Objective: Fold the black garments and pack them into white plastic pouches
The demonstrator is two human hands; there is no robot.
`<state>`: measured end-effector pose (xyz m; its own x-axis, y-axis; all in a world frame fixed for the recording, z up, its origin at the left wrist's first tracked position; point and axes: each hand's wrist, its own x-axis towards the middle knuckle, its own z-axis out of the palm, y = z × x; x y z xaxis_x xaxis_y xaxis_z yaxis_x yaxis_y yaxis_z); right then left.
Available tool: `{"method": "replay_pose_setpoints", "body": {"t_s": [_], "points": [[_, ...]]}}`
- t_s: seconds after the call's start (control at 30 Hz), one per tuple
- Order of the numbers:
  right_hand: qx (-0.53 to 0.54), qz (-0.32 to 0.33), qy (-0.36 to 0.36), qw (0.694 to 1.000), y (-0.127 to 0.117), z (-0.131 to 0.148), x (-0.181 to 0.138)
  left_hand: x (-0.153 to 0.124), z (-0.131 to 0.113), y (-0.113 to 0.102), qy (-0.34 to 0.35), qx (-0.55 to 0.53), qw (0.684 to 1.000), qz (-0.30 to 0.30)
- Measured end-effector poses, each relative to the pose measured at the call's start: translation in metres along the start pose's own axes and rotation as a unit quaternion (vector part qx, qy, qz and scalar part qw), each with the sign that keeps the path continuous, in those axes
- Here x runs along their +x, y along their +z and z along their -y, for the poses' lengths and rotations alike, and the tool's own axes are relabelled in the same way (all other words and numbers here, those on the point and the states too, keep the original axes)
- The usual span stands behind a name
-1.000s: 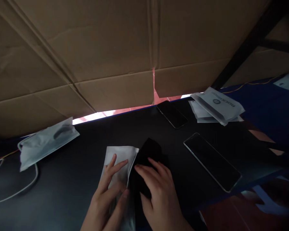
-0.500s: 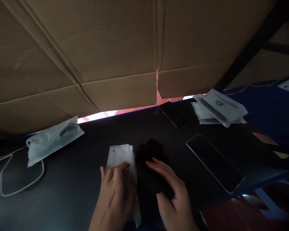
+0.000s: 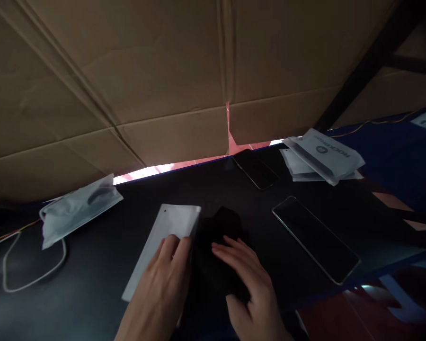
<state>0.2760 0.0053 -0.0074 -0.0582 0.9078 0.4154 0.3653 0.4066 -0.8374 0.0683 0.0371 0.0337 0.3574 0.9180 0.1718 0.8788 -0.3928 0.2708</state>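
A flat white plastic bag (image 3: pixel 155 241) with a small dark hole near its top corner lies slanted on the black tabletop. My left hand (image 3: pixel 163 279) rests over it with curled fingers pinching its right edge; the fingertips are hidden. Just right of the bag sits a dark black folded bundle, seemingly fabric (image 3: pixel 222 227), whose outline blends into the table. My right hand (image 3: pixel 250 289) is wrapped over its right side, thumb low and fingers across the top.
Two phones lie on the right, a nearer one (image 3: pixel 315 239) and a farther one (image 3: pixel 255 169). Printed white bags (image 3: pixel 328 154) are stacked at back right. Another filled bag (image 3: pixel 81 208) and a white cable (image 3: pixel 33 287) are at left. Cardboard (image 3: pixel 170 66) walls the back.
The white bag has swung round under my left hand, its lower end now out to the left and more of its face showing. My right hand stays on the black bundle.
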Motion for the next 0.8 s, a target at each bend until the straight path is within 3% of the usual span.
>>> {"method": "replay_pose_setpoints", "body": {"t_s": [0.33, 0.47, 0.67, 0.8], "points": [[-0.007, 0.021, -0.006, 1.000, -0.006, -0.002, 0.000, 0.003, 0.011, 0.001, -0.030, -0.010, 0.999, 0.018], [-0.043, 0.037, -0.026, 0.998, -0.005, -0.001, -0.002, 0.002, 0.011, -0.003, -0.036, -0.017, 0.999, -0.007], [-0.172, 0.072, -0.100, 0.977, 0.006, 0.011, -0.002, 0.002, -0.010, -0.003, -0.030, -0.086, 0.994, -0.061], [-0.209, 0.043, -0.089, 0.973, 0.017, 0.017, 0.000, -0.001, -0.012, -0.002, -0.040, -0.148, 0.983, -0.104]]}}
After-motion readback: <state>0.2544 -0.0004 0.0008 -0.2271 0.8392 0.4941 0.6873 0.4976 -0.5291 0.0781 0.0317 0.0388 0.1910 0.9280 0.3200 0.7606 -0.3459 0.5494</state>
